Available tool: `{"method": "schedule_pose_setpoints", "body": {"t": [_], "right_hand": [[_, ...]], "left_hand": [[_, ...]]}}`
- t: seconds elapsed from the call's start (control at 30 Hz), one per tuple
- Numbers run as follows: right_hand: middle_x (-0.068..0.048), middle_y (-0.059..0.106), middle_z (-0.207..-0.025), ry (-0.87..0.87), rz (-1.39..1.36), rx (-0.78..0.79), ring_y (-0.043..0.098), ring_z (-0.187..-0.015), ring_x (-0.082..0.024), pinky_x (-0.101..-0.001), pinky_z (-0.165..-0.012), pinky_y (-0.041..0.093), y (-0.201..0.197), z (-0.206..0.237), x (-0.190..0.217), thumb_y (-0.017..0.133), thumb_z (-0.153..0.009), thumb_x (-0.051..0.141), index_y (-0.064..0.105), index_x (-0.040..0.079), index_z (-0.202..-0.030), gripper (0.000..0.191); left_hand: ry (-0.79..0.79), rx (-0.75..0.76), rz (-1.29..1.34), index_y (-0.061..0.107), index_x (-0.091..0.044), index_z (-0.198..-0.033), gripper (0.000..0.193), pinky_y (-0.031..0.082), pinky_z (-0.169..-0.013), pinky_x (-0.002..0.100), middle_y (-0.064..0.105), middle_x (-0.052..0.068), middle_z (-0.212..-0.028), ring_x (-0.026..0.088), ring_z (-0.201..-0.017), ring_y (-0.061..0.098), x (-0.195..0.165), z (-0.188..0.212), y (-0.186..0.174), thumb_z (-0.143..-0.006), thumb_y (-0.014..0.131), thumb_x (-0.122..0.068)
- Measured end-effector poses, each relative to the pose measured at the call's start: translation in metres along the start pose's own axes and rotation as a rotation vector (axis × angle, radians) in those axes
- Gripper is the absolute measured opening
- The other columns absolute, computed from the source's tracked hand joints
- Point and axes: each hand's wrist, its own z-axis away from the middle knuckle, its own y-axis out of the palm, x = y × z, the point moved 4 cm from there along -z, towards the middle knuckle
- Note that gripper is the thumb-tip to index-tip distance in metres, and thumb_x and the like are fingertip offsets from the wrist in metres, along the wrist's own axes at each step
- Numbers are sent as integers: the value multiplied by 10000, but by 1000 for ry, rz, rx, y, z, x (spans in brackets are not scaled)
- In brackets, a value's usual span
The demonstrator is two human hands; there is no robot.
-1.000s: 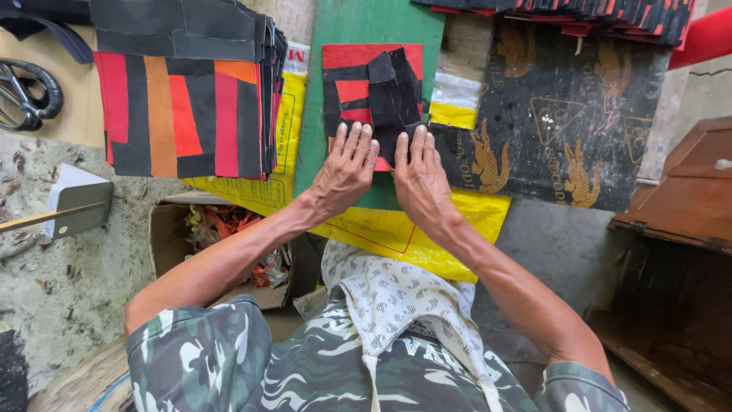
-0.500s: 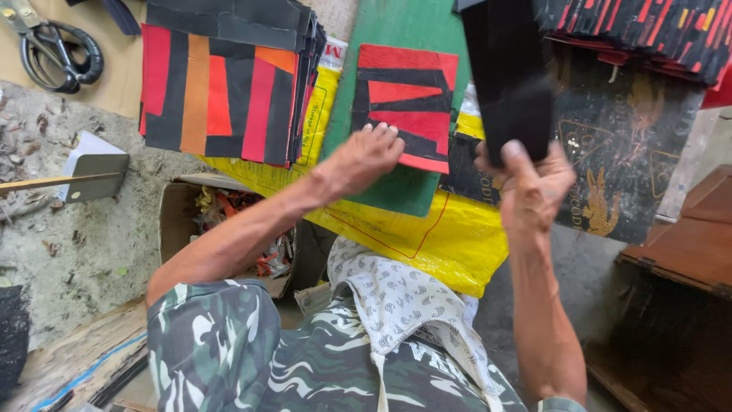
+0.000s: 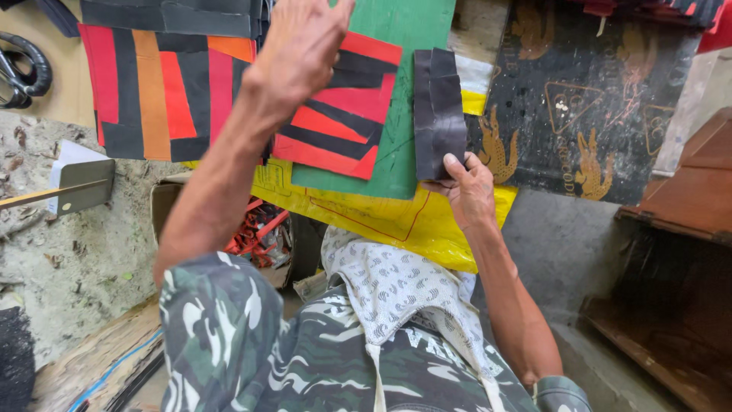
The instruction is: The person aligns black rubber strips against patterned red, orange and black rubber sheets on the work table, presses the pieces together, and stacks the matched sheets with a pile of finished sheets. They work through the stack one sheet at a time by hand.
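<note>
My right hand (image 3: 469, 191) grips the lower end of a black folded strip (image 3: 438, 111) and holds it upright over the green board (image 3: 415, 46). A red and black patchwork piece (image 3: 339, 114) lies on that board. My left hand (image 3: 301, 46) is raised above the patchwork piece, fingers together and pointing away; it holds nothing that I can see. A stack of red, orange and black patchwork pieces (image 3: 160, 84) lies to the left of my left arm.
A yellow sheet (image 3: 396, 217) lies under the green board. A dark printed mat (image 3: 587, 99) is to the right, a wooden box (image 3: 686, 191) beyond it. Scissors (image 3: 19, 72) lie far left, a trowel-like tool (image 3: 72, 187) below them. A cardboard box of scraps (image 3: 259, 233) sits beneath.
My right hand has brought the black strip down from in front of the camera to beside the patchwork piece. My left hand has lifted off the piece and risen.
</note>
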Motion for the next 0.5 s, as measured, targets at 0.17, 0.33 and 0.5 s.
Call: {"method": "schedule_pose_setpoints", "body": {"t": [0.17,0.33,0.5], "right_hand": [[-152,689,-1207,-115,109,36,735,-1021,-277,-461,-877,643,11,8,3,666,-959,36,540,-21,-1288,356],[-163,697,-1238,-33,127,148,752,-1026,-291,-438,-878,665,10,4,11,658,-954,80,508,-6,-1350,432],[-175,687,-1268,-100,134,274,739,-1045,-289,-424,-869,647,14,10,21,677,-1025,98,510,-22,-1407,435]], "left_hand": [[-525,62,356,530,92,-1397,615,442,-1141,464,554,262,-1410,431,-1322,538,-52,86,23,-887,831,-74],[-983,-73,330,601,29,-1333,490,450,-1136,454,467,245,-1483,389,-1380,499,-123,163,13,-883,792,-9],[-1241,-351,816,557,10,-1390,486,543,-973,322,459,141,-1438,204,-1203,548,-135,201,41,-940,737,-19]]}}
